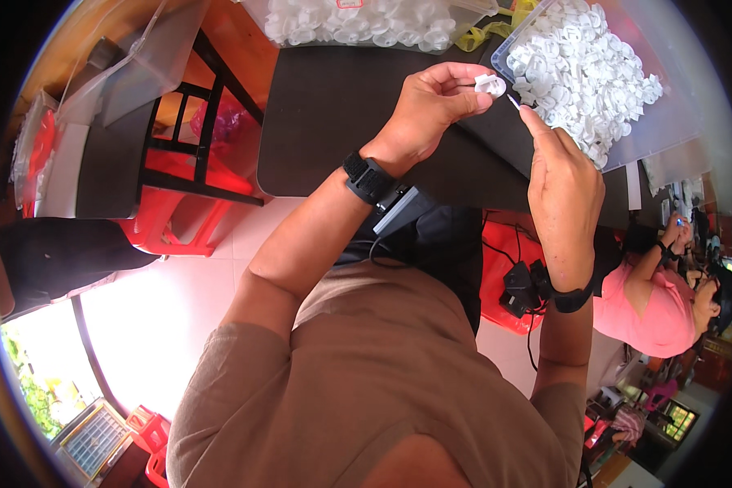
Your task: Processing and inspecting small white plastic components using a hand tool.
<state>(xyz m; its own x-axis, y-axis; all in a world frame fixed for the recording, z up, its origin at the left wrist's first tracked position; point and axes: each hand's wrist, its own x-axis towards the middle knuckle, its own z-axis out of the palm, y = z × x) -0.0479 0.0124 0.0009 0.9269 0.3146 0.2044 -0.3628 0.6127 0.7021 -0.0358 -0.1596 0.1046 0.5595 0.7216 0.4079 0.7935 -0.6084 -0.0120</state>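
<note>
Left hand: thumb and fingers pinched on a small white plastic part.
White part: held up over the far right area of the dark table, just left of the open bin; its rounded side faces right.
Right hand: closed around a slim tool, index finger stretched along it; most of the tool is hidden by the hand.
Tool tip: pale, pointing far and left, just beside the white part; whether they touch, I cannot tell.
Open bin: translucent, at the far right, heaped with loose white parts.
Far container: a clear box at the far edge, filled with round whitish pieces; yellow plastic lies between it and the bin.
Wrists: a black band on each, left and right.
Below the table: black adapters with cables on a red surface, near the right forearm.
Farther right: another person in a pink top.
</note>
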